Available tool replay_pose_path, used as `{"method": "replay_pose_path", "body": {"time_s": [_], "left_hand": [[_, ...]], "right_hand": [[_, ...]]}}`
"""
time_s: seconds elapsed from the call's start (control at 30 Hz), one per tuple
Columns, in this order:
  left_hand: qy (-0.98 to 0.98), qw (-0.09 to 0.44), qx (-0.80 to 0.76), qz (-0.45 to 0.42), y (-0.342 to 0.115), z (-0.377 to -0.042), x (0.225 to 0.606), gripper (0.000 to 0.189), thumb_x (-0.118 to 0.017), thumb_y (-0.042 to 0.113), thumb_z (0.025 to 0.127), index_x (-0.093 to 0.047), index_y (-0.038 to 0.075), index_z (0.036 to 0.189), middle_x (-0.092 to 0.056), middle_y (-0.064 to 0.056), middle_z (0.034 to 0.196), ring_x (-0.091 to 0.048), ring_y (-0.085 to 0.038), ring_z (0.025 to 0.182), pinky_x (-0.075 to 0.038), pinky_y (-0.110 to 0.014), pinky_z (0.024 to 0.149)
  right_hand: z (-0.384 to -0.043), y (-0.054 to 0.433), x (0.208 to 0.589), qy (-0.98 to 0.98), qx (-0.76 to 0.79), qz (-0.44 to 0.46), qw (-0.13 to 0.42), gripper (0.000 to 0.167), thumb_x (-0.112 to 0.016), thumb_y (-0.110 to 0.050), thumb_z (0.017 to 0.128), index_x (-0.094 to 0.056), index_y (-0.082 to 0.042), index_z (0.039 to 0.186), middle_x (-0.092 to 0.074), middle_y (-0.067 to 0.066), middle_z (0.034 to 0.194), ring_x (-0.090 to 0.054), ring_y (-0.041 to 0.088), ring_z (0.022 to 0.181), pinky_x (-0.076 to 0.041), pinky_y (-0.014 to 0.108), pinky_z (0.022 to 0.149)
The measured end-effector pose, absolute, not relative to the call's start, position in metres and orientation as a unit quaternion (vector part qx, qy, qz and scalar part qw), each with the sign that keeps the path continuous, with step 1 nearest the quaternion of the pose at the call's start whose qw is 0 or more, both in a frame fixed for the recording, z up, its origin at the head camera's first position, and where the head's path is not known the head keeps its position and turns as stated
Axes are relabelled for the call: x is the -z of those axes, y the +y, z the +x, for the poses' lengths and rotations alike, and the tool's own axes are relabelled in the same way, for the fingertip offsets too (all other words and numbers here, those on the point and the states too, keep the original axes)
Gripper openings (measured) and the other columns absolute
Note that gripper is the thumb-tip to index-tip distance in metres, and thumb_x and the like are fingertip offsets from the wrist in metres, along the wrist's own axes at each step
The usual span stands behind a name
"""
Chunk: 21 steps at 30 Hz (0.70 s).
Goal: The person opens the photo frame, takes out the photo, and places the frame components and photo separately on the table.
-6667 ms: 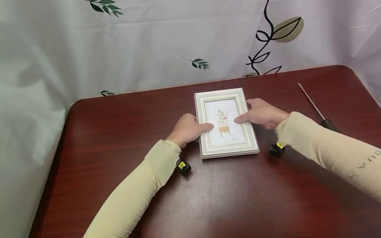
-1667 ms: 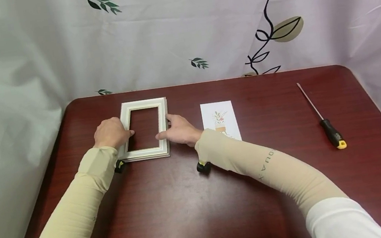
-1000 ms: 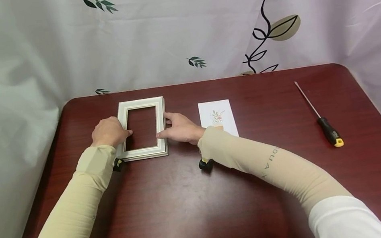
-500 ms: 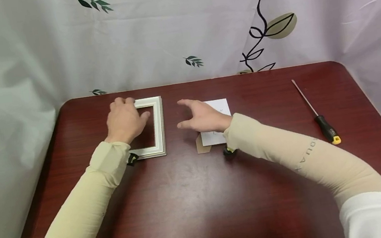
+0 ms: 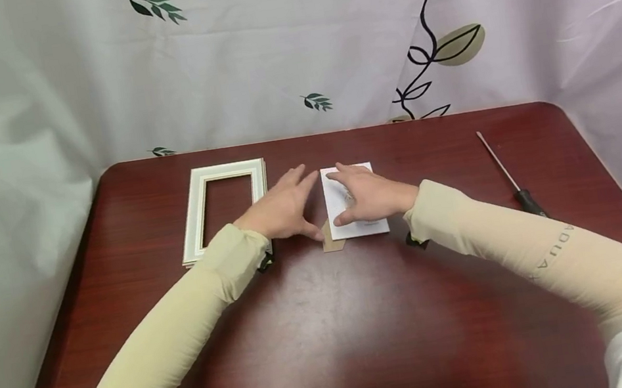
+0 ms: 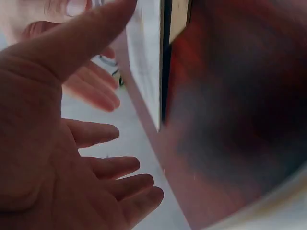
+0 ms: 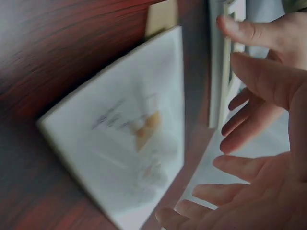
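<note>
A white picture frame [image 5: 192, 220], with bare tabletop showing through its opening, lies flat at the left. My left hand [image 5: 280, 208] hovers between it and the picture card [image 5: 374, 225], fingers spread, its forearm covering the frame's lower right corner. Over the card is my right hand [image 5: 373, 193], with thumb and fingers apart and holding nothing. In the right wrist view the card [image 7: 120, 134] bears a faint printed plant and lies apart from the fingers [image 7: 235, 167]. A tan tab [image 5: 332, 244] sticks out from under the card's lower left.
A screwdriver [image 5: 498, 159] lies at the right, its black handle [image 5: 529, 202] partly covered by the right sleeve [image 5: 507, 232]. The dark red table [image 5: 329, 324] ends at a pale curtain [image 5: 244, 57] with leaf prints.
The frame was lifted off the picture card and put down at the left. Both hands then let go of it and moved right, to the card. The card stays on the table.
</note>
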<state>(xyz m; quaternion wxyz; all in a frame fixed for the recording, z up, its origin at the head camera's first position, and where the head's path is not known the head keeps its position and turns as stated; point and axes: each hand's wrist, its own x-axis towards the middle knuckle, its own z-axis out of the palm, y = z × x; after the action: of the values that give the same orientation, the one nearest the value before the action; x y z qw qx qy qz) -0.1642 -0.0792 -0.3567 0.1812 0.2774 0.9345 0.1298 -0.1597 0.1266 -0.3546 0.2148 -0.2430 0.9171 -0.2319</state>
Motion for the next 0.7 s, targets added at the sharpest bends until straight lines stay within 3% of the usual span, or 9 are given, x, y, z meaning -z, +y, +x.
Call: {"method": "replay_pose_path", "body": {"time_s": [0.27,0.5,0.7], "left_hand": [[0.92,0.22,-0.11,0.306,-0.056,-0.157,0.371,0.135,-0.094,0.048,0.064,-0.012,0.004,0.161,-0.001,-0.034,0.162,-0.006,-0.045,0.151,-0.016,-0.045,0.122],[0.915,0.229,-0.106,0.316,-0.044,-0.157,0.382,0.132,-0.093,0.046,0.066,-0.01,0.006,0.162,0.001,-0.035,0.161,-0.002,-0.042,0.152,-0.011,-0.043,0.123],[0.915,0.232,-0.116,0.309,-0.044,-0.158,0.385,0.133,-0.094,0.043,0.066,-0.01,0.006,0.162,0.002,-0.033,0.162,0.0,-0.037,0.153,-0.01,-0.04,0.123]], "right_hand": [[-0.151,0.14,0.371,0.917,0.204,-0.26,0.221,0.101,-0.081,-0.038,0.084,-0.025,0.004,0.157,-0.013,0.033,0.161,-0.013,0.047,0.15,-0.016,0.055,0.121],[-0.145,0.145,0.384,0.923,0.161,-0.306,0.167,0.097,-0.082,-0.038,0.084,-0.033,0.012,0.151,-0.021,0.037,0.157,-0.022,0.051,0.146,-0.022,0.056,0.119],[-0.144,0.148,0.388,0.927,0.153,-0.308,0.152,0.097,-0.081,-0.042,0.084,-0.035,0.009,0.151,-0.024,0.033,0.158,-0.024,0.049,0.146,-0.024,0.058,0.117]]}}
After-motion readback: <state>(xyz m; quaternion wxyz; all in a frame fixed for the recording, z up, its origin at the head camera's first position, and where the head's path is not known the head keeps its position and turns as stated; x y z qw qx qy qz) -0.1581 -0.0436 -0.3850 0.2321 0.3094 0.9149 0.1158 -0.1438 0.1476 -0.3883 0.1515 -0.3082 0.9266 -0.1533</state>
